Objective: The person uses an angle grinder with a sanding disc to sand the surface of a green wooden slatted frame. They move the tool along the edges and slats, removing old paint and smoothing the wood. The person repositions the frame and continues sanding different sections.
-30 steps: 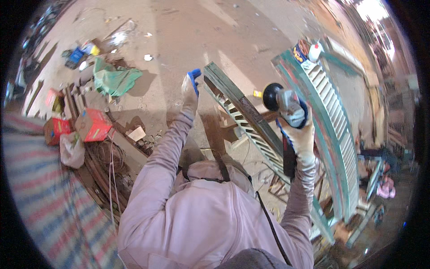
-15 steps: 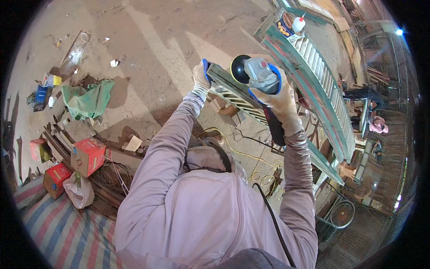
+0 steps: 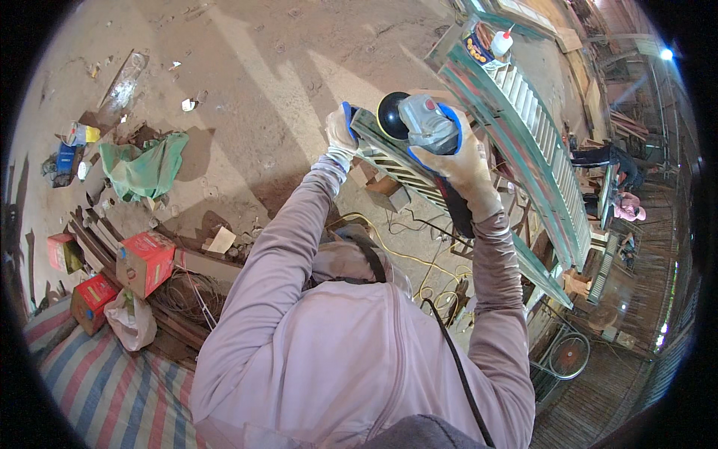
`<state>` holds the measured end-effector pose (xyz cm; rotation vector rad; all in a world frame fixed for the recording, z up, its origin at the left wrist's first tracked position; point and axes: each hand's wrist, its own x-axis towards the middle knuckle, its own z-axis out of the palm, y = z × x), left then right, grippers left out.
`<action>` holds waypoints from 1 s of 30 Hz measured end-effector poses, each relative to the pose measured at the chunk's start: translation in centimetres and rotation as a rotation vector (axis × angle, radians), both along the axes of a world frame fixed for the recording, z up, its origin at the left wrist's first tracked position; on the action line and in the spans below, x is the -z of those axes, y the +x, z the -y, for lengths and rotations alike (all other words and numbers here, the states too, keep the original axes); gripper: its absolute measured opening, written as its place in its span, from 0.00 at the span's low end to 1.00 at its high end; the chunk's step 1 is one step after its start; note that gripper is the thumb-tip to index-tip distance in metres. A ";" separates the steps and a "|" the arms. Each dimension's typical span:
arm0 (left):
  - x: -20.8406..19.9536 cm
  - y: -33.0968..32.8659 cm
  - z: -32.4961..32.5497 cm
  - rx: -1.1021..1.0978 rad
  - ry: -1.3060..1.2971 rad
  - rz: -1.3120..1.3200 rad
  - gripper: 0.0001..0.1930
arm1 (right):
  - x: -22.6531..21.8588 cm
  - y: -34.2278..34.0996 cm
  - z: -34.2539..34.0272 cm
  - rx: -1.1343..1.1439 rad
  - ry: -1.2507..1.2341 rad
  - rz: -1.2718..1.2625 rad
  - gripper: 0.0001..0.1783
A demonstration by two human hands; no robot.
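With blue-tipped gloves on both hands, I hold a slatted wooden shutter panel [image 3: 413,179] and a power tool. My left hand [image 3: 340,132] is closed round the panel's far left end. My right hand [image 3: 470,166] wraps round the grey head of an angle grinder [image 3: 428,122], whose dark body slants down toward my right forearm. A round black pad with a yellow rim [image 3: 392,116] faces left on the grinder, at the panel's long edge rail. Whether the pad touches the wood, I cannot tell.
A larger green slatted shutter [image 3: 516,127] leans at the right, with a tub and white bottle [image 3: 501,43] on it. Yellow cable [image 3: 400,253] trails below. Red boxes [image 3: 146,262] and green cloth [image 3: 146,165] lie left. Another person [image 3: 627,206] works far right.
My right hand has shifted the grinder slightly left along the panel's rail. My left hand keeps its hold, a little to the right in the picture.
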<state>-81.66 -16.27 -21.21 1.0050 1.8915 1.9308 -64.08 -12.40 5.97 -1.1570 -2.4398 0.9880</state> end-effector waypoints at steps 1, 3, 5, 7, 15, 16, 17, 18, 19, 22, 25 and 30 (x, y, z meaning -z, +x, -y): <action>-0.3 -0.2 0.2 -0.004 -0.014 -0.030 0.29 | -0.1 -0.2 0.0 -0.012 0.002 0.013 0.54; -0.7 -0.5 0.4 0.006 -0.019 0.020 0.24 | -0.5 -0.7 0.1 -0.039 -0.068 -0.033 0.54; -1.8 -0.3 0.6 0.018 -0.045 0.099 0.13 | -0.5 -0.8 0.1 -0.043 -0.070 -0.047 0.54; -2.1 -0.3 0.6 0.019 -0.045 0.133 0.12 | -0.1 -0.9 0.2 -0.043 -0.010 -0.036 0.54; 0.8 -1.0 -0.1 0.010 -0.015 0.147 0.15 | -1.7 -3.0 0.6 -0.064 0.005 0.102 0.54; 1.0 -0.7 -0.2 0.018 -0.017 0.148 0.14 | -1.6 -2.9 0.6 -0.061 0.001 0.117 0.54; -1.0 -0.1 0.3 0.018 -0.031 0.092 0.14 | -1.5 -2.7 0.6 -0.043 -0.001 0.133 0.54; -1.3 0.5 0.2 0.021 -0.040 0.067 0.13 | -1.6 -2.5 0.6 -0.024 -0.002 0.149 0.54; -2.0 0.4 0.4 0.005 -0.046 0.036 0.13 | -1.9 -2.8 0.7 -0.024 0.000 0.157 0.54; 0.4 0.0 -0.3 -0.011 -0.044 0.109 0.11 | -2.1 -3.4 0.7 -0.052 0.018 0.179 0.55; 2.9 -0.6 -1.2 -0.001 0.010 0.286 0.12 | -2.1 -4.0 0.7 -0.091 0.007 0.152 0.55; 2.9 0.7 -1.7 0.016 0.041 0.290 0.13 | -1.5 -2.1 0.2 -0.045 -0.007 0.173 0.56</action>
